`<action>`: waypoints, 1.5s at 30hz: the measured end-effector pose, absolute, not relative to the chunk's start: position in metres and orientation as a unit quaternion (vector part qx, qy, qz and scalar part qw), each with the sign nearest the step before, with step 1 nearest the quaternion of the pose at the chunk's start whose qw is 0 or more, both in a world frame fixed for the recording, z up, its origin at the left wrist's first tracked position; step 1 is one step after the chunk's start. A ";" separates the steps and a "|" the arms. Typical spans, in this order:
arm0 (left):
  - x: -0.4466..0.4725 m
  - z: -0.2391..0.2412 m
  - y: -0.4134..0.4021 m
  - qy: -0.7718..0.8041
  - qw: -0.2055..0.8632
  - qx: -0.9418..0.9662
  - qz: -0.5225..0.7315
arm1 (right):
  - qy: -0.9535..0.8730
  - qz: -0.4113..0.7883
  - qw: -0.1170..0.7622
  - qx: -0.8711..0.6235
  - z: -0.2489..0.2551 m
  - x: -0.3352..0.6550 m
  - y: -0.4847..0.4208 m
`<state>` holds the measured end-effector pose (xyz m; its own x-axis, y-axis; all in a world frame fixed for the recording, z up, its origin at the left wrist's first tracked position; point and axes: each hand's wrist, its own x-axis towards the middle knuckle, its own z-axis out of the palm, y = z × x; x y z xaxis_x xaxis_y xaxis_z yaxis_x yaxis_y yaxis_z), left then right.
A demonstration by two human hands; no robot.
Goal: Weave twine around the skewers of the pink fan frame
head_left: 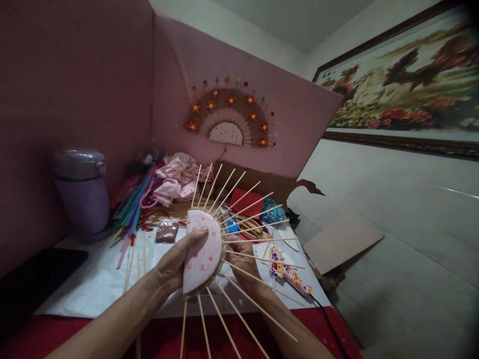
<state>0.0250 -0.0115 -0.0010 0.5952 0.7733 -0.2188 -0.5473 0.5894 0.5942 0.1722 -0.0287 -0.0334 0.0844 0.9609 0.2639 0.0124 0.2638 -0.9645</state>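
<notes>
A half-round craft piece [202, 254], covered in pale pink cloth with small red-orange dots, is held up over the table. Thin wooden sticks [250, 240] fan out from its curved edge. My left hand [179, 257] grips the straight side, thumb across the cloth face and the other fingers behind. On the curved side, my right hand [241, 259] closes on the piece from behind, its fingertips partly hidden by the sticks and the edge. Right of it lies a flower-patterned glue gun [290, 271] with a black cord.
A purple lidded container [82, 194] stands at the left. Colored pipe cleaners [136, 209], crumpled pink cloth [177, 177], a small brown packet [166, 230] and blue yarn [273, 211] lie behind the hands. A finished-looking fan [230, 97] with flowers hangs on the pink board [292, 119]. Cardboard [342, 242] leans at the right.
</notes>
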 end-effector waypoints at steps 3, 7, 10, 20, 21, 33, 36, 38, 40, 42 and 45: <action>0.026 -0.002 -0.012 0.237 0.863 0.244 0.375 | -0.531 0.421 0.591 -0.437 -0.034 0.171 -0.029; 0.027 -0.004 -0.013 0.247 0.859 0.242 0.377 | -0.548 0.405 0.585 -0.440 -0.037 0.173 -0.030; 0.028 -0.003 -0.013 0.248 0.856 0.250 0.378 | -0.563 0.395 0.574 -0.444 -0.039 0.176 -0.029; 0.020 0.003 -0.005 0.278 0.827 0.252 0.419 | -0.663 0.194 0.526 -0.496 -0.026 0.199 -0.030; 0.019 0.003 -0.004 0.276 0.823 0.254 0.427 | -0.677 0.151 0.519 -0.500 -0.025 0.204 -0.030; 0.014 0.011 0.006 0.322 0.781 0.230 0.483 | -0.619 -0.166 0.559 -0.525 -0.019 0.254 -0.019; 0.014 0.011 0.007 0.332 0.778 0.237 0.478 | -0.586 -0.199 0.579 -0.531 -0.020 0.259 -0.018; 0.014 0.011 0.007 0.339 0.775 0.242 0.475 | -0.575 -0.210 0.587 -0.531 -0.022 0.261 -0.016; 0.014 0.011 0.005 0.343 0.781 0.243 0.462 | -0.570 -0.219 0.594 -0.523 -0.024 0.263 -0.014; 0.014 0.010 0.005 0.339 0.790 0.245 0.448 | -0.567 -0.226 0.604 -0.513 -0.024 0.264 -0.013; 0.014 0.006 0.005 0.324 0.804 0.251 0.430 | -0.558 -0.236 0.618 -0.501 -0.025 0.266 -0.012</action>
